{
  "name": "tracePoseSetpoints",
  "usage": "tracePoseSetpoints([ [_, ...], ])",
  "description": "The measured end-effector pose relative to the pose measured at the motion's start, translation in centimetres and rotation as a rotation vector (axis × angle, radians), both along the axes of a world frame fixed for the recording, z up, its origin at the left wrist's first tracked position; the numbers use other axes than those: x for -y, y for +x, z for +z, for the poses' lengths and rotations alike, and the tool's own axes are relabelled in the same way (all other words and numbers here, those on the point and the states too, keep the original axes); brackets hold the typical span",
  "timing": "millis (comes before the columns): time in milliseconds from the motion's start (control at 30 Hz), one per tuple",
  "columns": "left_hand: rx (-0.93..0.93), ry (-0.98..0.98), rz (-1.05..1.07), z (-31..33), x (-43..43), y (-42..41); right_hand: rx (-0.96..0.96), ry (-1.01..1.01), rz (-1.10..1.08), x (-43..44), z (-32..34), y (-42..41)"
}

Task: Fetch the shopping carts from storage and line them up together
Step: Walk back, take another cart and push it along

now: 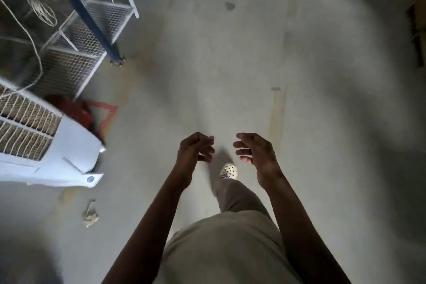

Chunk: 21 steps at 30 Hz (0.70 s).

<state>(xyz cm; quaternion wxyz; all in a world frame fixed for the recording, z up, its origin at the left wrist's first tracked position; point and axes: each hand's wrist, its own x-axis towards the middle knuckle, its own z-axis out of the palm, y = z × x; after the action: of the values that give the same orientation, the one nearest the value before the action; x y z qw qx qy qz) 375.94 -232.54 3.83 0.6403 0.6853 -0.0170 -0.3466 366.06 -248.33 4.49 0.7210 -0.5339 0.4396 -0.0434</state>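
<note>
No shopping cart shows in the head view. My left hand [196, 148] and my right hand [254, 148] hang side by side in front of me above the grey concrete floor [230, 64]. The fingers of both hands are loosely curled and hold nothing. Below them, my foot in a spotted light shoe [229, 171] is stepping forward.
A white wire-mesh rack [76, 48] with a dark blue post [94, 27] stands at the upper left. A white air cooler [43, 143] lies at the left, with red items [85, 110] beside it. A crumpled rag [91, 213] lies on the floor. Dark objects line the right edge [417, 30].
</note>
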Motion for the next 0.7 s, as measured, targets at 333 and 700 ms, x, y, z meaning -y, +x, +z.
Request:
tracePoseSetpoints([
  [333,0.025,-0.066,0.084,4.8,18.9,25.9,0.099,-0.187,0.063,19.8,5.3,27.8],
  [700,0.002,-0.078,-0.017,0.4,39.2,60.0,0.015,-0.197,-0.03,37.5,1.9,57.9],
])
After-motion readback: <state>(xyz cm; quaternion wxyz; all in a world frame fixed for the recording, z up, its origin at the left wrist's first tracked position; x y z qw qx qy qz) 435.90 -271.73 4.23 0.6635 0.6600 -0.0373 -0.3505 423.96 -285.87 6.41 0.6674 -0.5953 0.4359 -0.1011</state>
